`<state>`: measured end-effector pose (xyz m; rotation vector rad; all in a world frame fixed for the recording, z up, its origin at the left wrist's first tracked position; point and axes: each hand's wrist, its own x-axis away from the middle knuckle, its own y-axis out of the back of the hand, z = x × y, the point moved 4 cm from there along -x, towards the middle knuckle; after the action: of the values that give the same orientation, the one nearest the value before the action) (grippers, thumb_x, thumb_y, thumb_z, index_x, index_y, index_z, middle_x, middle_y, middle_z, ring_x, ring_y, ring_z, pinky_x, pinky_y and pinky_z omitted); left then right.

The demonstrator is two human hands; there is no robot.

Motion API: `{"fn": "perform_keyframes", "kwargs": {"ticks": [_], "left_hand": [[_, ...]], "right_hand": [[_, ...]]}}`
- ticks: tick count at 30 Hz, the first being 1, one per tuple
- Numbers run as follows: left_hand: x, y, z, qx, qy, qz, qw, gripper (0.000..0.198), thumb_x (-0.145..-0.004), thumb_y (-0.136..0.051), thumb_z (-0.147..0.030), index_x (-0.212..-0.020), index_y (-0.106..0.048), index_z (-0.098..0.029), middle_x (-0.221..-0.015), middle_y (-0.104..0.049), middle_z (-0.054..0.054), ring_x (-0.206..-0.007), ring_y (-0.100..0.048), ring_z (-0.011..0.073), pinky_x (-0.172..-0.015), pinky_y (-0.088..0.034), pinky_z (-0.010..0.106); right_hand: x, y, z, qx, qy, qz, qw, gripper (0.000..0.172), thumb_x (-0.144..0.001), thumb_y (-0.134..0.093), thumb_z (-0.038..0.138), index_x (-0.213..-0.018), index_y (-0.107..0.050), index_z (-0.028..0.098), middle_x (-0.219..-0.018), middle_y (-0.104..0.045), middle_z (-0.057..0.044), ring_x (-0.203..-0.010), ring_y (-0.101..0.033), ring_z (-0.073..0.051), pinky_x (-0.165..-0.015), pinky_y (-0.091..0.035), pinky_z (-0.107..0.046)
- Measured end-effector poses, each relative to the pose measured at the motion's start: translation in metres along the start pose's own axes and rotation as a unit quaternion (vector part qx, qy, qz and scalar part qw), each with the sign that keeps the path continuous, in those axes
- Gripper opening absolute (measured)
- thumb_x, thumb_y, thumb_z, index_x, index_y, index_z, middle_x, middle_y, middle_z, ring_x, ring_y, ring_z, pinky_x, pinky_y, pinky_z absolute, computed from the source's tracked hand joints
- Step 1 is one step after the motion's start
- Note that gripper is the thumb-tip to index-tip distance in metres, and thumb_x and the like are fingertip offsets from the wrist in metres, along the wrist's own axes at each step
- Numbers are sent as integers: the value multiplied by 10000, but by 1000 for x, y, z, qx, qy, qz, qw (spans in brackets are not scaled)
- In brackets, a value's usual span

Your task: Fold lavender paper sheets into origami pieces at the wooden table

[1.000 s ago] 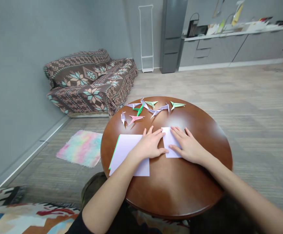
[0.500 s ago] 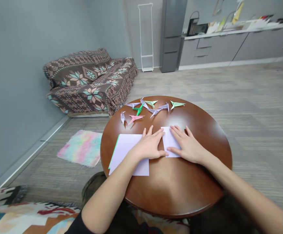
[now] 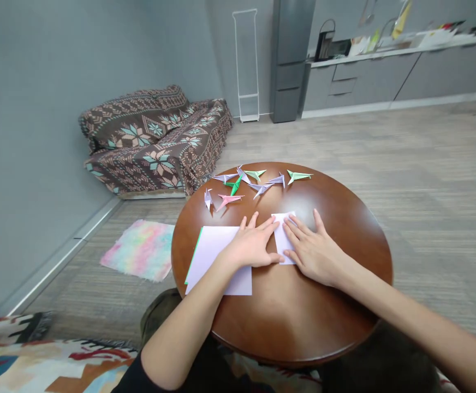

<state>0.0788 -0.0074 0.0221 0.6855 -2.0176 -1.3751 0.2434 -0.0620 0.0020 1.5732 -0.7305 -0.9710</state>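
1. Small pale lilac rectangular paper piece [image 3: 281,237]: lies flat on the glossy brown round worktop [image 3: 323,311], between the two hands and partly covered by them; its fold layers cannot be made out.
2. Left hand [image 3: 252,245]: grip open, thumb spread from the fingers; fingertips touch the piece near its upper left corner, thumb tip at its lower left edge.
3. Right hand [image 3: 314,254]: grip open, palm down; fingers and thumb rest over the right part of the piece, nothing pinched.
4. Stack of larger pale lilac square paper sheets [image 3: 217,240]: lies left of the piece, under the left forearm; a bright green edge shows along its left side.
5. Folded paper figures, far side of worktop: one pink [image 3: 228,200], one deep green [image 3: 234,186], two pale green [image 3: 298,176], several lilac [image 3: 208,199].
6. Floor, left: fluffy pastel rug [image 3: 140,250]; beyond it, a sofa under a brown patterned cover [image 3: 156,136].
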Motion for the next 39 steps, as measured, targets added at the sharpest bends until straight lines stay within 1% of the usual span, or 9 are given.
{"fn": "perform_keyframes", "kwargs": {"ticks": [6, 11, 17, 21, 25, 28, 31, 34, 39], "left_hand": [[0, 0, 1, -7, 2, 5, 1000, 1036, -822, -619, -709, -1665, -228, -249, -1754, -173, 17, -1602, -49, 475, -1277, -94, 677], [0, 1, 0, -7, 5, 9, 1000, 1035, -817, -627, -688, -1665, -224, -252, -1753, -176, 11, -1600, -45, 482, -1277, -93, 677], [0, 1, -1, -9, -2, 13, 1000, 1045, -820, -617, -703, -1669, -212, -247, -1754, -172, 19, -1597, -39, 489, -1273, -84, 693], [1, 1, -1, -12, -4, 9, 1000, 944, -888, -542, -666, -1668, -210, -250, -1757, -158, 17, -1599, -37, 485, -1268, -83, 700], [2, 1, -3, -12, 8, 9, 1000, 729, -1002, -399, -507, -1661, -235, -240, -1757, -156, 9, -1607, -47, 455, -1268, -91, 692], [2, -1, -7, -13, 14, -8, 1000, 693, -1025, -359, -512, -1652, -260, -233, -1752, -192, 27, -1607, -65, 452, -1260, -105, 702], [1, -6, -13, -37, 16, -31, 999, 690, -1026, -366, -483, -1640, -281, -180, -1746, -215, 82, -1613, -85, 426, -1262, -119, 696], [0, -11, -22, -81, -7, -63, 995, 649, -1024, -328, -355, -1613, -305, -83, -1738, -212, 157, -1629, -83, 353, -1289, -104, 635], [-1, -16, -30, -102, -28, -44, 993, 649, -1012, -267, -261, -1606, -269, 1, -1727, -201, 216, -1628, -137, 297, -1301, -152, 563]], "right_hand": [[1, 17, 0, -13, -21, 20, 999, 514, -1080, -368, 339, -1402, -611, 20, -1470, -604, -280, -1449, -494, -387, -1197, -63, -786], [-19, 26, 3, -41, -86, 67, 993, 364, -1058, -436, 234, -1121, -753, 67, -1230, -757, -238, -1390, -552, -380, -1171, -80, -819], [-18, 14, 21, -64, -32, 50, 996, 449, -977, -468, 121, -1390, -621, 35, -1482, -603, -257, -1439, -503, -379, -1183, -49, -820], [-5, 8, 23, -73, -37, 18, 996, 484, -1033, -384, 185, -1453, -566, 28, -1522, -569, -242, -1455, -488, -377, -1188, -58, -812], [5, 4, 24, -86, -47, 4, 995, 542, -1056, -348, 260, -1538, -474, 46, -1605, -470, -207, -1485, -455, -364, -1207, -86, -778], [8, 0, 26, -83, -60, -6, 995, 558, -1059, -325, 274, -1564, -450, 71, -1633, -420, -189, -1493, -448, -359, -1217, -75, -759], [8, 0, 28, -79, -66, -5, 995, 563, -1059, -316, 274, -1563, -453, 65, -1624, -428, -194, -1493, -450, -359, -1221, -32, -756], [7, 2, 30, -77, -72, 3, 994, 574, -1054, -321, 269, -1559, -444, 25, -1612, -436, -218, -1500, -441, -357, -1227, 4, -747], [8, 5, 31, -76, -69, 4, 995, 581, -1048, -317, 247, -1569, -420, 11, -1607, -449, -220, -1495, -448, -356, -1229, 3, -746]]}}
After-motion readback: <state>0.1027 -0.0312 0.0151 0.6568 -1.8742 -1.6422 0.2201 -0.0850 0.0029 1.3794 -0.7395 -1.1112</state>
